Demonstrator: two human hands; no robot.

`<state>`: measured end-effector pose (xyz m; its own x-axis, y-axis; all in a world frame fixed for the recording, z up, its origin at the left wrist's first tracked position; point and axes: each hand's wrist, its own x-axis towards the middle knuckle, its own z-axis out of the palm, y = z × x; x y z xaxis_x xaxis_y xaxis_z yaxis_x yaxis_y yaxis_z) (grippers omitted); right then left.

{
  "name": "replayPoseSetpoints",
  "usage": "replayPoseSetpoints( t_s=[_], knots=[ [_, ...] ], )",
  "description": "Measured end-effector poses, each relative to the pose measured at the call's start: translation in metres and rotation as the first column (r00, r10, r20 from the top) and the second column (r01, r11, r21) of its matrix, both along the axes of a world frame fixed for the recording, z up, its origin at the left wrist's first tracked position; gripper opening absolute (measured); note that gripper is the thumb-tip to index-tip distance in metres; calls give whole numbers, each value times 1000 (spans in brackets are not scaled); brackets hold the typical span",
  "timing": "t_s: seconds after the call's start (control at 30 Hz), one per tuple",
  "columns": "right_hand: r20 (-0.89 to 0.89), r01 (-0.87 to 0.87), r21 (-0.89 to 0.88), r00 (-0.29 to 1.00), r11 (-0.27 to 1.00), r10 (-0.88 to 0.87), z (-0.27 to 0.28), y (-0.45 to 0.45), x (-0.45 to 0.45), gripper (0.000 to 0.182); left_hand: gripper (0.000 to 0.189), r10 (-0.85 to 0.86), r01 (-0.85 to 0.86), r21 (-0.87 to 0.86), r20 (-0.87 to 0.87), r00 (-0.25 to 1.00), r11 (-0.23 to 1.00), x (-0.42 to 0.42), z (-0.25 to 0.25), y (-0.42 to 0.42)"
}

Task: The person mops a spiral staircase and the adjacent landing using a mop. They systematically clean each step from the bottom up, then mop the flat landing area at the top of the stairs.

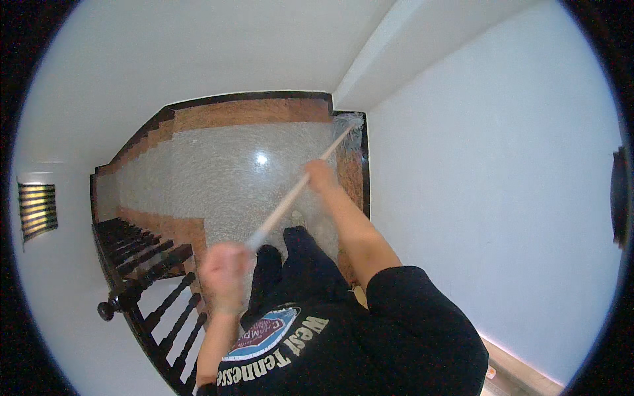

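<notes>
A long wooden mop handle (290, 200) runs slantwise across the view. Around its near end, which has a pale sleeve, my left hand (225, 267) is closed, somewhat blurred. Farther down the shaft, my right hand (322, 175) also grips it. At the far end a whitish, stringy mop head (350, 123) lies on the floor, pushed into the corner by the dark skirting. Beneath the handle spreads a speckled grey stone landing (237, 168) with a brown stone border (252, 111).
Stairs (143, 171) descend at the left. A dark wooden balustrade (168, 341) with a round-knobbed newel post stands close to my left arm. White walls (470, 198) rise ahead and to the right. A small barred window (38, 210) shows at far left.
</notes>
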<state>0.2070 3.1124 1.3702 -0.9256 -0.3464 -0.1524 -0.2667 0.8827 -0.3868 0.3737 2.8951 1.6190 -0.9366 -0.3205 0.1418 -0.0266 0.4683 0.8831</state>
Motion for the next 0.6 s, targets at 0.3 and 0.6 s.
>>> replayPoseSetpoints(
  t_s=[0.3, 0.6],
  knots=[
    [-54, 107, -298, 990, 949, -129, 31, 10, -31, 11, 25, 108, -133, 401, 84, 991, 906, -107, 70, 16],
    [426, 136, -445, 902, 885, 75, 23, 30, 87, 15, 24, -14, -55, 533, 125, 992, 844, -133, 92, 0]
  ],
)
